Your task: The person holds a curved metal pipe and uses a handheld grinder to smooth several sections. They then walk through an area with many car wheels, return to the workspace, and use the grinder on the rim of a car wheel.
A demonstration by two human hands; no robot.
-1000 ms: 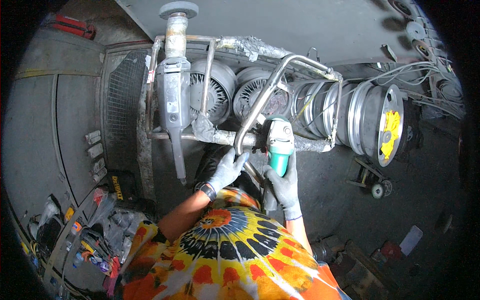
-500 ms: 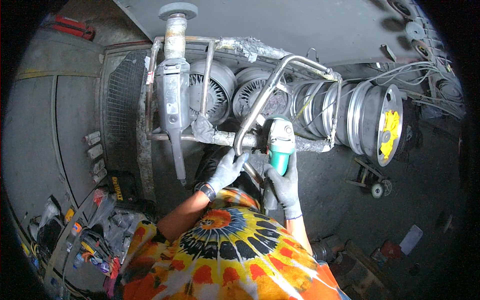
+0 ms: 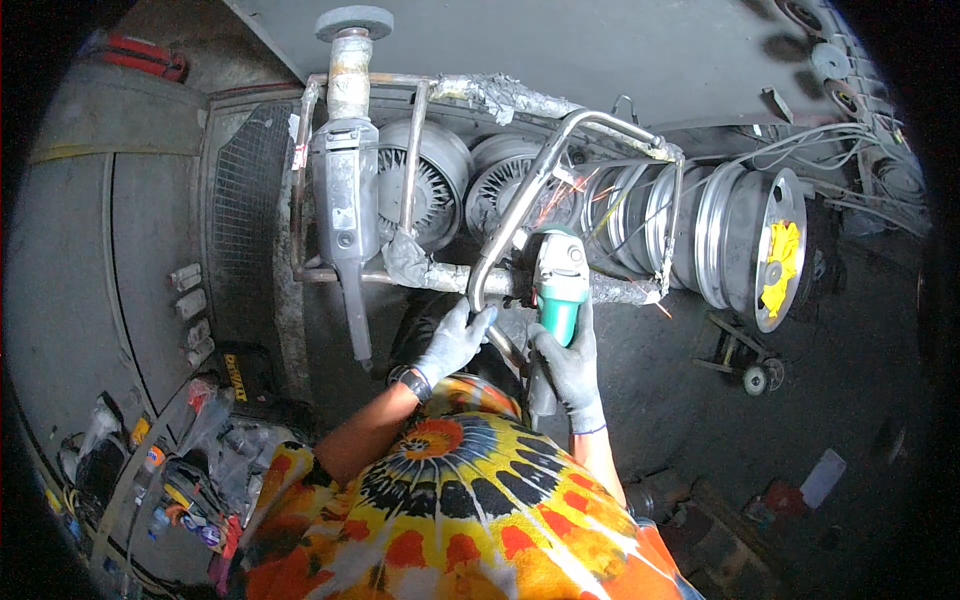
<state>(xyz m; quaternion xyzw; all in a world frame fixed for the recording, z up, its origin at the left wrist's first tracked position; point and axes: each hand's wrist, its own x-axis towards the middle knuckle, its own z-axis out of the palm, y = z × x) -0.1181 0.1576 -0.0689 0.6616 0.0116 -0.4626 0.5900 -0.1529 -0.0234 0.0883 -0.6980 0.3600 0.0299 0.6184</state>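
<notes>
My left hand (image 3: 453, 343), in a grey glove, is closed round the lower bend of a shiny bent metal tube (image 3: 520, 203). The tube slants up and right, resting across a padded metal frame (image 3: 448, 277). In my gloved right hand (image 3: 572, 376) is a green and grey angle grinder (image 3: 562, 278), gripped by its body, its head pointing away from me beside the tube. Orange sparks (image 3: 556, 197) fly beyond the grinder's head, over the wheels. The grinder's disc and its contact point are hidden under the head.
A long grey power tool (image 3: 346, 200) with a round disc lies across the frame on the left. Behind and to the right are several metal wheel rims (image 3: 715, 235), one with a yellow cloth (image 3: 779, 268). Cables (image 3: 800, 145) run at the upper right; a small wheeled stand (image 3: 738, 355) is on the floor.
Orange sparks have appeared beyond the grinder's head and by the frame's right corner. Both hands keep their grips, and the tube stays practically in place.
</notes>
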